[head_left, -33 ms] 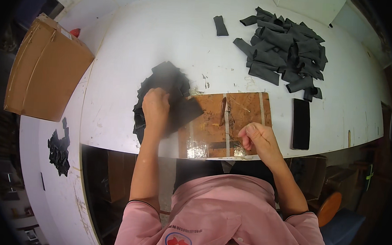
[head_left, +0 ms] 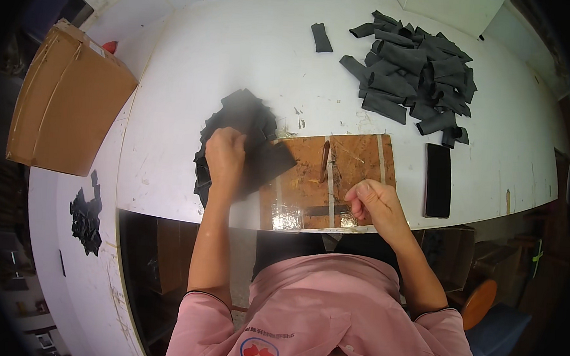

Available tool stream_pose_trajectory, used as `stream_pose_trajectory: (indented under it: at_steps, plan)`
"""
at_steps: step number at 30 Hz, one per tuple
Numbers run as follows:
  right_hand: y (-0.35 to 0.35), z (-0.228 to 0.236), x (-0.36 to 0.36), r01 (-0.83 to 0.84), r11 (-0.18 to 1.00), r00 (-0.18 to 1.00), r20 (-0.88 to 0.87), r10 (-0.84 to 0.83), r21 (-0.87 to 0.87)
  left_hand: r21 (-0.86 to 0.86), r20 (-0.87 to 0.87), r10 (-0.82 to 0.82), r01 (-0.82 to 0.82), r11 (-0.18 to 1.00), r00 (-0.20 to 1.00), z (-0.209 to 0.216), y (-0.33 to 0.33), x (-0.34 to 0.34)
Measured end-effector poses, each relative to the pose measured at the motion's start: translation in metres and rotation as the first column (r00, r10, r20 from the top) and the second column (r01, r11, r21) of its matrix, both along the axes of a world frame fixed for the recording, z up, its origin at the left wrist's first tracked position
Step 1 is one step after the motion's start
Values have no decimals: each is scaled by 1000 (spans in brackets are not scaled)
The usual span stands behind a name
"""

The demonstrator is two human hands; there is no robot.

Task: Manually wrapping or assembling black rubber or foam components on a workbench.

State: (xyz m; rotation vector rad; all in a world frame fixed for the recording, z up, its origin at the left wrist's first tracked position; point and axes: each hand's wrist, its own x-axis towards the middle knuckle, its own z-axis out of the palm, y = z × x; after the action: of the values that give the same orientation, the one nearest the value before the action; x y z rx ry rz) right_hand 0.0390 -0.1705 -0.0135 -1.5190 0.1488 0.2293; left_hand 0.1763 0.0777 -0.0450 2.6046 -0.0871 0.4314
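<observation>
My left hand (head_left: 225,154) is closed over a heap of black fabric pieces (head_left: 240,111) at the left of the board, its fingers curled in. What they grip, if anything, is hidden. A flat dark fabric piece (head_left: 278,161) reaches from that heap onto the brown wooden board (head_left: 363,157), which has pale strips across it. Just above the board's right part, my right hand (head_left: 377,203) is closed, thumb against bent fingers; I cannot make out anything in it. A thin brownish rod-like tool (head_left: 324,161) and a dark strip (head_left: 325,211) lie on the board.
A big pile of dark grey fabric tubes (head_left: 410,72) lies at the far right, with a single tube (head_left: 320,38) to its left. A black rectangular pad (head_left: 437,181) is right of the board. At left stand a cardboard box (head_left: 70,102) and another black heap (head_left: 86,222).
</observation>
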Motion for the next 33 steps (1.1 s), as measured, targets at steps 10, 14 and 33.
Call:
stream_pose_trajectory:
  at_steps: [10,14,33]
  plan:
    - [38,34,-3,-24,854,854,434,288,-519,-864,-178,-160,-76,498,971,44,8,-39]
    - [44,32,-3,-30,819,825,448,344,-573,-593,86,-195,208,778,977,30,0,-52]
    - [16,48,-10,-331,943,939,100,328,15,-953,-175,-750,81,291,638,78,-36,-128]
